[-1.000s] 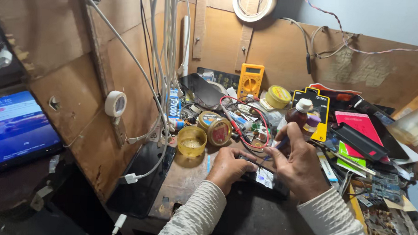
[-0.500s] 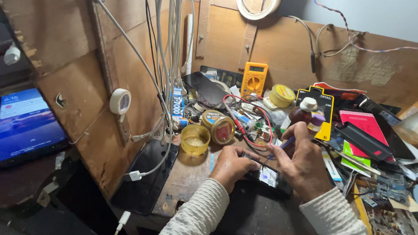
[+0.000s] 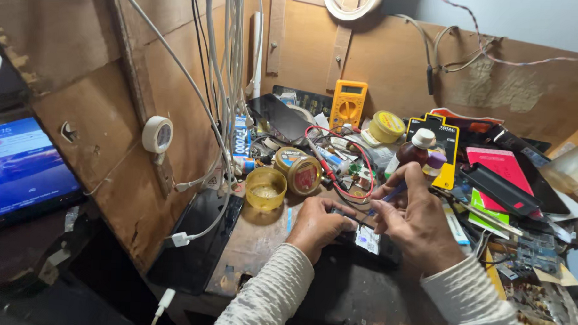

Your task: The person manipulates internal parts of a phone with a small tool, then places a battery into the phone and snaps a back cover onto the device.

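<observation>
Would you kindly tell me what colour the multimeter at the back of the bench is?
The multimeter is yellow-orange, seen in the head view.

1. Sleeves (image 3: pixel 268 299): ribbed knit cloth, off-white, matt.
2. Wall panels (image 3: pixel 395 57): brown board, perhaps cardboard or hardboard, matt and scuffed.
3. Bench (image 3: pixel 251 244): worn wood, rough and stained.
4. Multimeter (image 3: pixel 348 104): yellow plastic, smooth.
5. Yellow dish (image 3: pixel 266 188): translucent plastic, glossy.
6. Tin (image 3: pixel 304 171): metal, shiny rim.
7. Phone (image 3: pixel 369 239) under the left hand (image 3: pixel 315 224) and right hand (image 3: pixel 418 225): dark, glossy casing.
8. Tablet (image 3: pixel 20 169): glossy glass screen.
9. Cables (image 3: pixel 225 64): smooth white plastic sheath.
</observation>
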